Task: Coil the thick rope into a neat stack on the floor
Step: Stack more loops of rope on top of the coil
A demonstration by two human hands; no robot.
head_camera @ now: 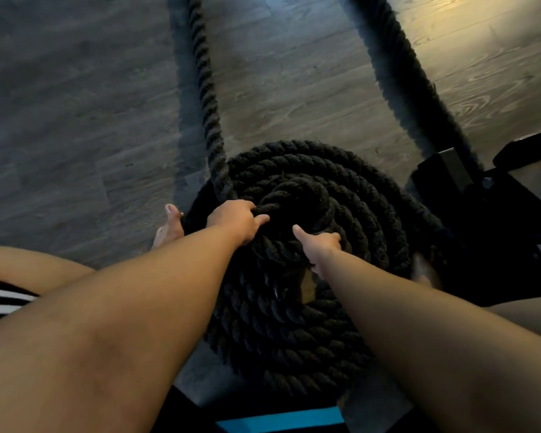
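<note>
A thick black twisted rope (pixel 297 326) lies coiled in a round stack on the grey wood floor (pixel 75 120). Two loose lengths run away from the coil: one (pixel 207 98) goes up from its left side, the other (pixel 409 64) goes up on the right. My left hand (pixel 236 221) grips the innermost turn near the coil's middle, fingers curled over the rope. My right hand (pixel 320 245) rests just right of it on the inner turns, thumb stretched out and fingers wrapped over a strand.
A black metal frame base (pixel 469 179) stands at the right, touching the coil's edge. My bare left foot (pixel 169 226) is beside the coil's left side. A blue strip (pixel 281 420) lies at the bottom edge.
</note>
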